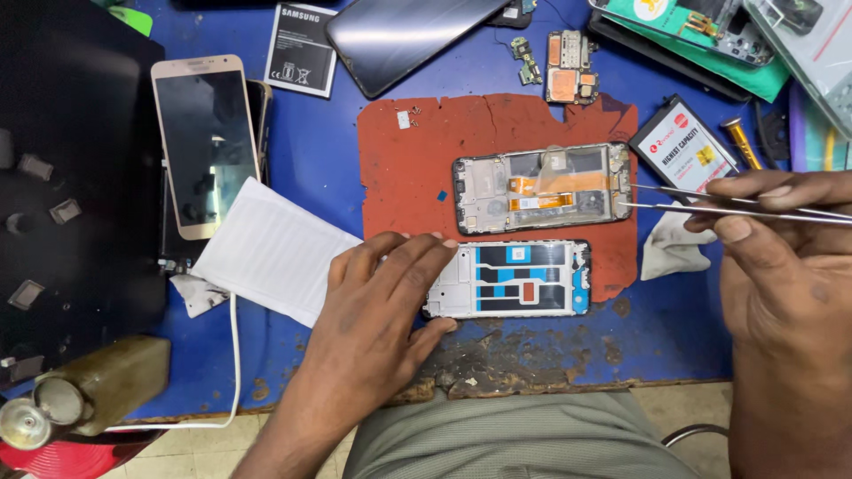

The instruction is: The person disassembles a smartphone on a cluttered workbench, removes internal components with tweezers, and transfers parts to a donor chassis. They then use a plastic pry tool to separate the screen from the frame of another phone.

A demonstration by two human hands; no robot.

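red mat (417, 168), blue table (311, 142), gold phone (206, 142), white-and-blue frame (519, 279)

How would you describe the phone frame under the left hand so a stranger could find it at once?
Start at the red mat on the blue table. Two opened phone frames lie there; take the nearer one, at the mat's front edge, held by the left hand. It alone shows white edges with blue and black panels.

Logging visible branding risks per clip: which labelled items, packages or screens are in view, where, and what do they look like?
Gold phone: left, face up, dark blank screen.
Battery: top centre-left, black rectangle with white label.
Dark phone screen: top centre, glossy, angled.
Boxed battery: right of the red mat, white, red and yellow label.
White paper: beside the left hand, finely printed.
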